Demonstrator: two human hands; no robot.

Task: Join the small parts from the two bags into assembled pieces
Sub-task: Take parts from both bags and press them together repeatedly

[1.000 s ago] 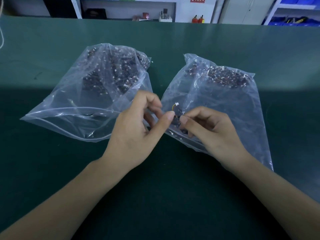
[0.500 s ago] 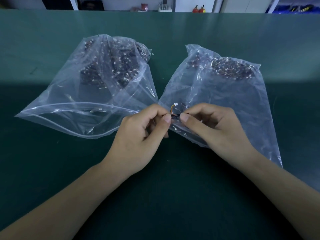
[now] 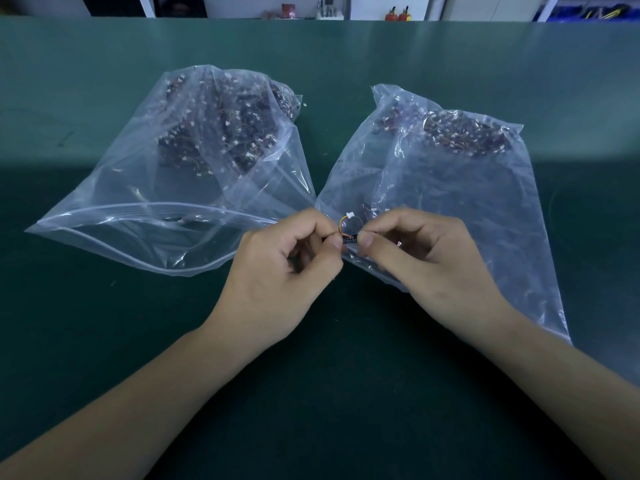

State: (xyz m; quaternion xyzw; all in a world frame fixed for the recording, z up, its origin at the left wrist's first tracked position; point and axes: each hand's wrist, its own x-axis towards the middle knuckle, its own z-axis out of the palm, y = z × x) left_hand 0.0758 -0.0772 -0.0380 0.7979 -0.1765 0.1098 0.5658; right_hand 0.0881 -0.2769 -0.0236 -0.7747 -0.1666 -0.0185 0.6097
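Now closer together | left hand (image 3: 277, 271) and right hand (image 3: 426, 265) both pinch small black part (image 3: 349, 240) | wire loop (image 3: 350, 221) unchanged above | bags unmoved

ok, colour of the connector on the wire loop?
White connector, on orange and yellow wire loop; clearest in head view.

Two plastic bags, the left bag (image 3: 166, 188) and the right bag (image 3: 450, 202), cover the table's (image 3: 104, 341) middle. The near table is free.

worktop (image 3: 104, 341) is dark green; both bags (image 3: 145, 188) clear, stuffed with dark reddish bits and white specks; held part (image 3: 349, 240) black, orange-yellow wires (image 3: 342, 226), white plug (image 3: 349, 215)
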